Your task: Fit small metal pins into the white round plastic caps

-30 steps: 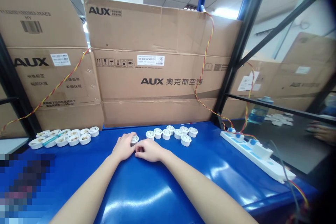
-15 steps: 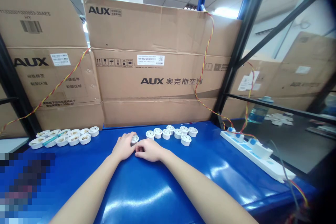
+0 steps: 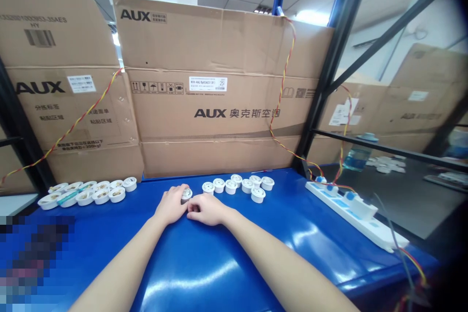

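My left hand (image 3: 172, 204) rests on the blue table (image 3: 190, 273), its fingers wrapped round a small round white piece (image 3: 186, 194). Close beside it on the right, my right hand (image 3: 206, 208) has its fingers curled in; anything between them is too small or hidden to make out. Several similar white pieces (image 3: 258, 195) stand in a loose group to the right of my hands. Over on the left, two rows of shallow white cups (image 3: 101, 196) hold small brownish bits, and a teal strip (image 3: 72, 196) lies across some of them.
Large cardboard sheets (image 3: 219, 156) stand along the table's back edge. At the right lies a white power strip (image 3: 358, 219) with plugs and red-yellow wires. Black rack posts (image 3: 321, 83) rise at both sides. A blue bottle (image 3: 358, 153) stands on a dark surface beyond.
The whole view has shifted very slightly. My hands keep the same pose and place relative to the white pieces.
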The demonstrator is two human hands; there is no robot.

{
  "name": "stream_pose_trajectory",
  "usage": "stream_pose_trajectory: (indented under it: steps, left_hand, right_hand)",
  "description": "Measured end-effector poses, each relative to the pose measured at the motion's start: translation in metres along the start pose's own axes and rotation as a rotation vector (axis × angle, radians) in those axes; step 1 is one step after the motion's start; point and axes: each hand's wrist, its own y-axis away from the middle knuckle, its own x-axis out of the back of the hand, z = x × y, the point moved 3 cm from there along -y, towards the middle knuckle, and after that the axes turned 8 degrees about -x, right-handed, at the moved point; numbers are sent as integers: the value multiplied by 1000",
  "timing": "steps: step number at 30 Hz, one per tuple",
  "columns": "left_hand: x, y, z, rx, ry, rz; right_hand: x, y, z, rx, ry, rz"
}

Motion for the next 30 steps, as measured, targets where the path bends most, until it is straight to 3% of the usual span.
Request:
stream_pose_trajectory:
  steps: [30]
  left_hand:
    - [1,1,2,9,15,-12]
  right_hand:
    - [0,0,1,2,-5,11]
